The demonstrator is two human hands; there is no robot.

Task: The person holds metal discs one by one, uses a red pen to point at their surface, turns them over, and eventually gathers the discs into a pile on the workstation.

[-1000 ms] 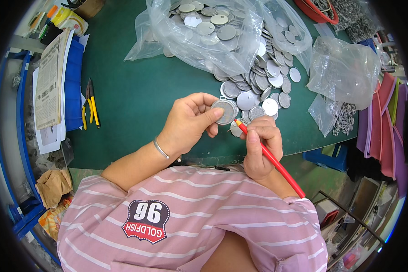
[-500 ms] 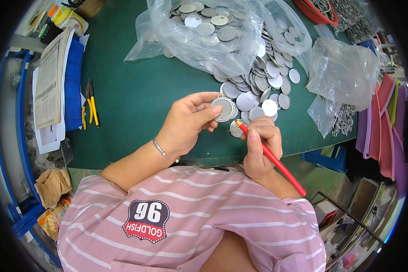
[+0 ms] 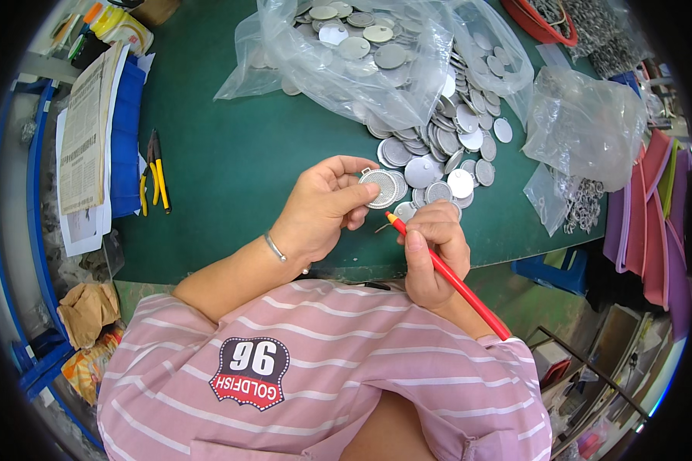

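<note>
My left hand [image 3: 327, 201] pinches a round grey metal pendant [image 3: 380, 190] between thumb and fingers. It has a small loop at its top edge and a textured face turned up. My right hand [image 3: 436, 250] is closed around a long red pencil [image 3: 461, 288], gripped near its pale tip. The tip sits just below the pendant, apart from it. A thin string-like bit [image 3: 382, 227] sticks out beside the tip. Right beyond both hands lies a loose pile of round metal discs [image 3: 420, 172], some smooth, some textured.
A clear plastic bag [image 3: 338, 88] of more discs lies at the back of the green table [image 3: 207, 146]. Yellow-handled pliers [image 3: 158, 177] rest left, near papers [image 3: 84, 146] on a blue bin [image 3: 127, 146]. To the right are another plastic bag [image 3: 584, 127] and small metal clasps [image 3: 584, 203].
My right hand has moved left and slightly down, bringing the pencil tip closer to the pendant. My left hand still holds the pendant in nearly the same place.
</note>
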